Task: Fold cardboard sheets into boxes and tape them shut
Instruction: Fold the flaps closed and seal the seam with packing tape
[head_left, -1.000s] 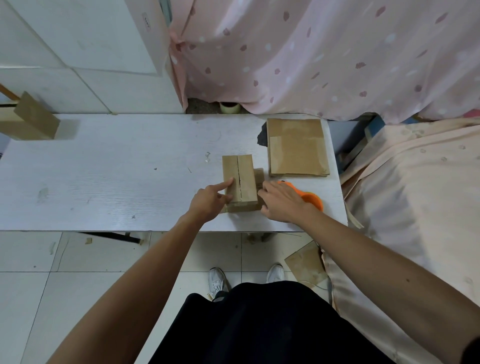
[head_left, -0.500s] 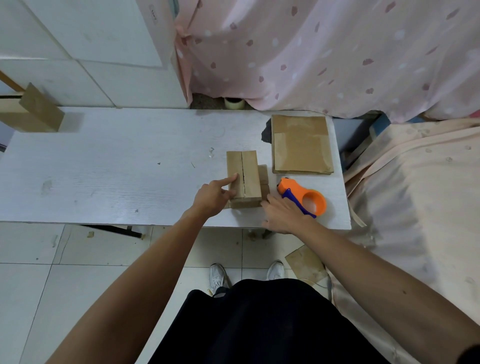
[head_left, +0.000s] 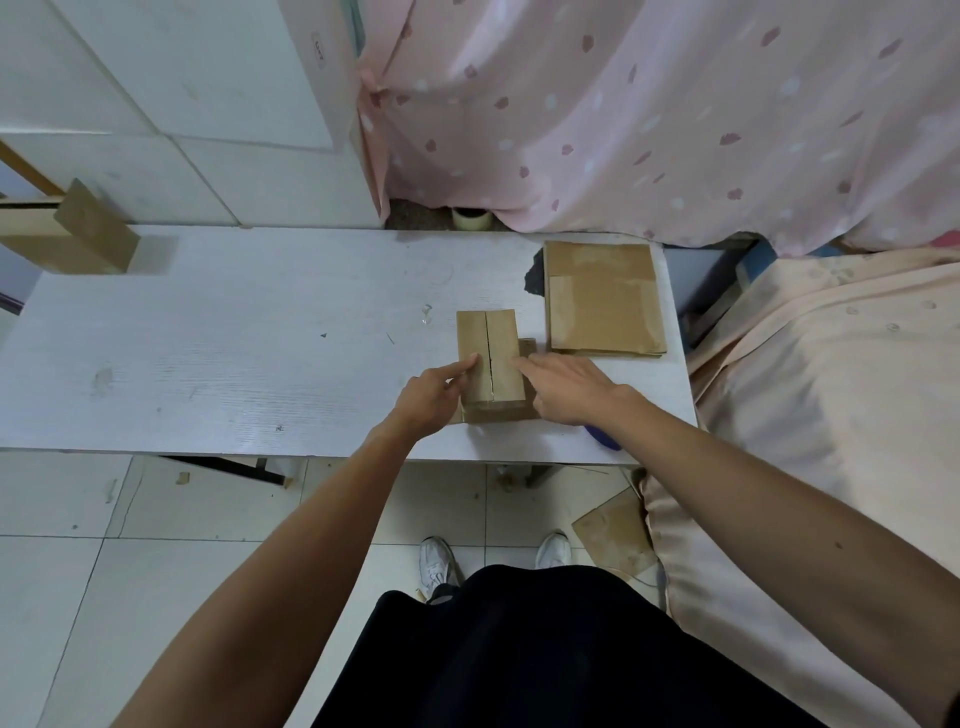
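Fingers of the left hand are mostly tucked. Only the index is stretched out, and it is pressed flat on the left top flap of the small cardboard box; nothing is gripped. The right hand is laid with its fingers straight and close together, the tips rested on the right flap.

The box is set near the front edge of the white table. Its two flaps are met along a centre seam on which no tape can be made out. A stack of flat cardboard sheets is placed just beyond it, to the right. A blue object, possibly part of a tape dispenser, is half hidden under the right forearm at the table's edge.

Several risks are judged likely. If either hand is lifted to fetch tape, the freed flap may spring up and the seam be opened. If pressure is applied unevenly, the light box may be pushed sideways or its walls bowed. The blue object could be swept off the edge by the forearm.
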